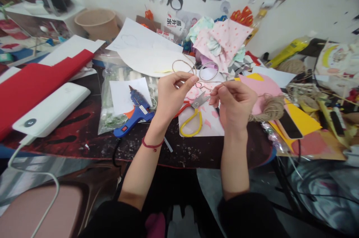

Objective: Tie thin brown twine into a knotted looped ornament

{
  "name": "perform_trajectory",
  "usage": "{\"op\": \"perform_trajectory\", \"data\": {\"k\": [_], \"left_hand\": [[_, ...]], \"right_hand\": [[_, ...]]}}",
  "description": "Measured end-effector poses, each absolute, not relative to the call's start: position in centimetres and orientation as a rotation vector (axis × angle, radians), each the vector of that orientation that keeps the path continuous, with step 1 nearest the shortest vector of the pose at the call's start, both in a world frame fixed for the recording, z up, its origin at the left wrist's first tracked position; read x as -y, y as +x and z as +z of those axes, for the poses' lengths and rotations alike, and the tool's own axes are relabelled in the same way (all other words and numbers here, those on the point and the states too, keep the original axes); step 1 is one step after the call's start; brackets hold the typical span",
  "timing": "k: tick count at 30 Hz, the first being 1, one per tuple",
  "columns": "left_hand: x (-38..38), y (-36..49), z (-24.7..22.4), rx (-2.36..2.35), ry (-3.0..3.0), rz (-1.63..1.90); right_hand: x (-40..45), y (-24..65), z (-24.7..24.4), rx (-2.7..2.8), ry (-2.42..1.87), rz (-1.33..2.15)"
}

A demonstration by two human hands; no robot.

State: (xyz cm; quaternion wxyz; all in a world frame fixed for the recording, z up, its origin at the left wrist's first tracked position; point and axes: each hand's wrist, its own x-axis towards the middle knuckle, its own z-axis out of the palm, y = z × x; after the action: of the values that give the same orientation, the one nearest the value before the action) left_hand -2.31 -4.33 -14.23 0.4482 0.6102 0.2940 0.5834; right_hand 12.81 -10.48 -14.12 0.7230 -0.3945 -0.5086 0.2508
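Note:
Brown twine (211, 82) runs between my two hands above the table. My left hand (177, 90) pinches it between thumb and finger, and a loop of it arcs up behind that hand. The twine also passes through the fingers of my right hand (235, 99), which are closed on it. Just behind, a thin metal ring (209, 71) shows near the twine; whether the two are joined I cannot tell. Below the hands, scissors (193, 121) with red and yellow handles lie on a white sheet (209, 127) with pink pieces. A twine ball (270, 109) sits right of my right hand.
A blue glue gun (137, 112) rests on paper over a plastic bag at left. Farther left are a white power bank (52, 110) with a cable and red sheets (36, 88). Polka-dot fabric (223, 43) is piled at the back. A phone (290, 124) lies at right.

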Motion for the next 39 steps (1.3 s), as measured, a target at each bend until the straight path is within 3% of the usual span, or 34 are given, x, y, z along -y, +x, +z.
{"op": "perform_trajectory", "data": {"k": [39], "left_hand": [[4.57,-2.38,-14.03,-0.709,1.429,1.437]], "right_hand": [[10.4,13.08,-14.11,1.081,-0.825,0.631]]}}
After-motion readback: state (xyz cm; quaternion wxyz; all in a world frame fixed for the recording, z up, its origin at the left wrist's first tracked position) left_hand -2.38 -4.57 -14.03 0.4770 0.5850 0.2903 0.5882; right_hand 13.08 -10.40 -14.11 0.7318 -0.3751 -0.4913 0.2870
